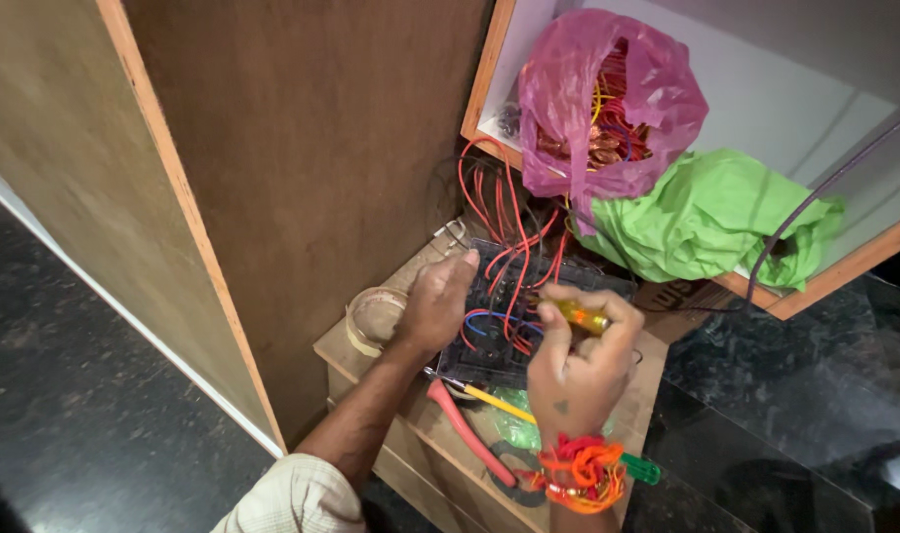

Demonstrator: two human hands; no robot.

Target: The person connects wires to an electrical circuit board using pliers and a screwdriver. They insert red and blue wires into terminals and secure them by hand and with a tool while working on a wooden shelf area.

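hands on switch plate [504,316], screwdriver [580,317] tip hidden

Light is uneven: strongest up and to the right of the hands, where the pale white inner wall of the shelf [766,89] is brightly lit and the crumpled pink plastic bag [608,99] glows. The dark speckled stone floor [75,395] to the left sits dim. Lower right of the hands, the floor shows soft glare. Edges bend slightly; focus is fair throughout.

Dark speckled stone floor [65,395] surrounds tall brown plywood panels [302,178] and a white-lined wooden cabinet [766,89].
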